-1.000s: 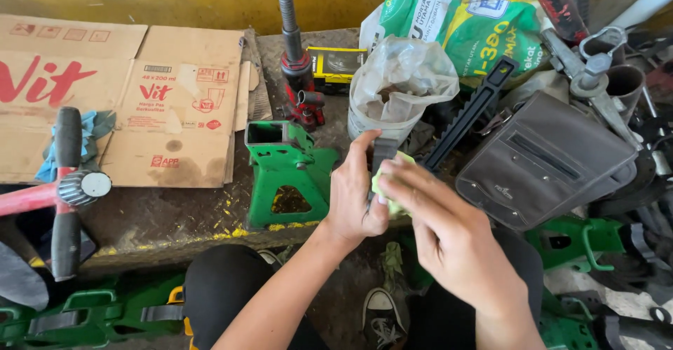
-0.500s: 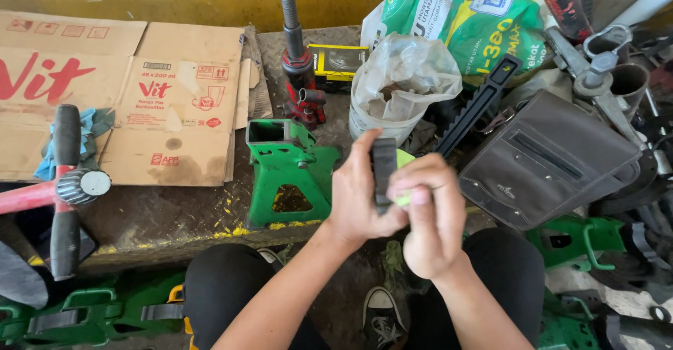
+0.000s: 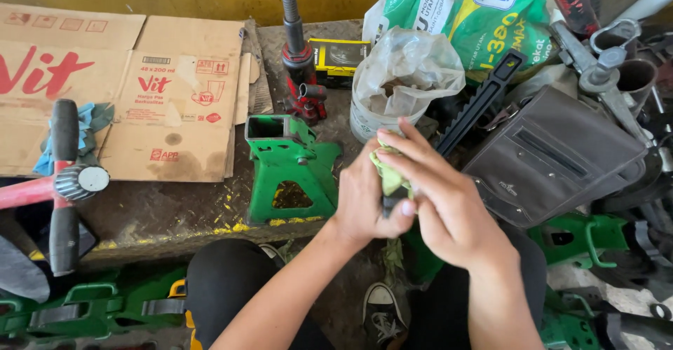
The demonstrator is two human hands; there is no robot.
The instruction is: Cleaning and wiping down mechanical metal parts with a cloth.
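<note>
Small dark part (image 3: pixel 394 197) sat between my two hands, wrapped in a yellow-green rag (image 3: pixel 388 170), held in front of me above the bench edge. My left hand (image 3: pixel 366 203) was closed round the part from below, thumb over it. My right hand (image 3: pixel 442 206) had the fingers laid flat across the rag on top, pressing it on the part; couldn't tell how much of the part that hand actually gripped. Most of the part was hidden by rag and fingers, shape unclear.

Just left of my hands: green jack stand (image 3: pixel 286 171) upright on the bench (image 3: pixel 161 213). Behind it a red bottle jack (image 3: pixel 300 77). Straight behind my hands a white bucket with a crumpled plastic bag (image 3: pixel 401 77) in it, touching a black toothed bar (image 3: pixel 480 101) that leaned to its right. Dark grey tool pouch (image 3: pixel 554 157) lay to my right. Flattened cardboard (image 3: pixel 119 91) covered the bench's left part, red-handled tool (image 3: pixel 59 182) at its left edge
</note>
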